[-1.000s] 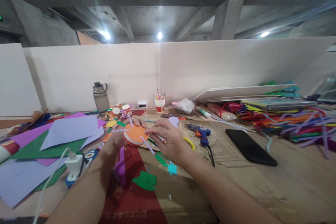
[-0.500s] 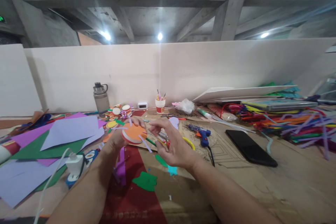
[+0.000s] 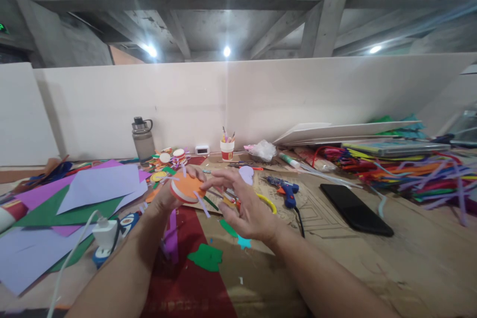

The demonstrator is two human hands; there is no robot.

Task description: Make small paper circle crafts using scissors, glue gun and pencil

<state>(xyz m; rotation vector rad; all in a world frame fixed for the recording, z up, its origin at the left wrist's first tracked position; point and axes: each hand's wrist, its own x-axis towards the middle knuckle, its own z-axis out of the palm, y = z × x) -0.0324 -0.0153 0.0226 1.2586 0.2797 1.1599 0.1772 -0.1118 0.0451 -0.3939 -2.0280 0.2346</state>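
Note:
My left hand grips a round paper craft piece, orange on top with a white and red side band, held a little above the table. Thin lilac paper strips stick out from it, one slanting down to the right. My right hand hovers just right of the piece with fingers spread and nothing in them. Under it lie scissors with yellow handles and a few thin sticks.
Coloured paper sheets cover the left side. A white plug and cable lie front left. A blue glue gun, a black phone, a pile of pipe cleaners, a bottle and a pencil cup stand around.
My right hand let go of the lilac strip on the orange piece, lifted off and spread its fingers. My left hand tilted and raised the piece slightly.

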